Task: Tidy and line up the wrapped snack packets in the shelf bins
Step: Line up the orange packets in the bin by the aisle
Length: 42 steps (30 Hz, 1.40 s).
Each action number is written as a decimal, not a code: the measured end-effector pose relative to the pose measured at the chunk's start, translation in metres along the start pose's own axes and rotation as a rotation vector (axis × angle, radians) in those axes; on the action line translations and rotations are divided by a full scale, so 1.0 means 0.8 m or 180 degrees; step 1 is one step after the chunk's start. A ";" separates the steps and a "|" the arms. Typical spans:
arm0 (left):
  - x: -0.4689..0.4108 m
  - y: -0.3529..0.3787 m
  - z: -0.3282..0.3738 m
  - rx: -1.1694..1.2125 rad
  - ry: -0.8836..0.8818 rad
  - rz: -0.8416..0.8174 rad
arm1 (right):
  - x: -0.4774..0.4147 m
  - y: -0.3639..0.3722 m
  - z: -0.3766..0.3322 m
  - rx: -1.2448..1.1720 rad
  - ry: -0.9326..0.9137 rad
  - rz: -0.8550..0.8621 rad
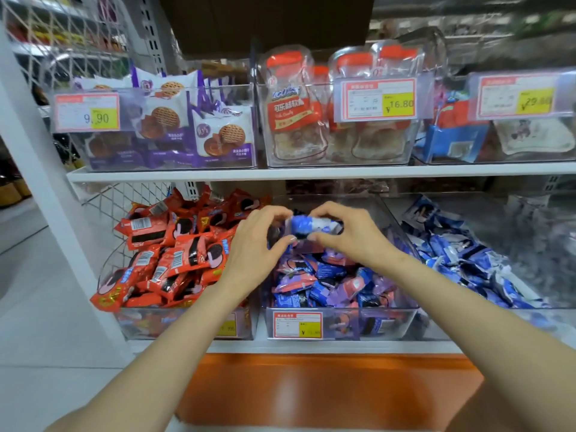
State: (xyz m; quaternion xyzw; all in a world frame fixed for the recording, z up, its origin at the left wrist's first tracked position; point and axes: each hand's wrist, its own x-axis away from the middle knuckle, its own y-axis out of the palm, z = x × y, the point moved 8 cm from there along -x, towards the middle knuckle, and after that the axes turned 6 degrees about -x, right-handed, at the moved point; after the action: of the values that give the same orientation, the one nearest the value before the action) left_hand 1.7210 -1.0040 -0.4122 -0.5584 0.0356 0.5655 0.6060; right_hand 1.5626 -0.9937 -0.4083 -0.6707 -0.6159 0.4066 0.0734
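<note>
Together, the left hand (260, 241) and right hand (344, 233) pinch one small blue-and-white wrapped snack packet (313, 226) above the clear plastic middle bin (339, 327) of mixed blue, purple and pink packets (330, 282).

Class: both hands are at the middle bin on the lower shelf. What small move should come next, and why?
Probably lower the blue-and-white packet and set it flat in the middle bin, squared to its wall. The left hand and right hand pinch it at either end, held level above a jumbled heap of blue, purple and pink packets.
</note>
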 end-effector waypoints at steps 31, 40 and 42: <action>0.028 0.010 -0.112 -0.1951 -0.0235 -0.2007 | -0.033 0.078 -0.022 0.0696 -0.0538 -0.0644; 0.042 -0.022 -0.135 -0.1771 -0.0274 -0.1722 | -0.081 0.114 0.001 0.0412 -0.0121 -0.0467; 0.043 -0.024 -0.135 -0.1783 -0.0268 -0.1693 | -0.093 0.116 0.001 0.0415 -0.0111 -0.0358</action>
State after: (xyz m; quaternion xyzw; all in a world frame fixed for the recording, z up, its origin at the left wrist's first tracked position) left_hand 1.8111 -1.0543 -0.4636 -0.6683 -0.2912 0.3989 0.5564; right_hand 1.6397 -1.0816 -0.4302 -0.6217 -0.6261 0.4526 0.1290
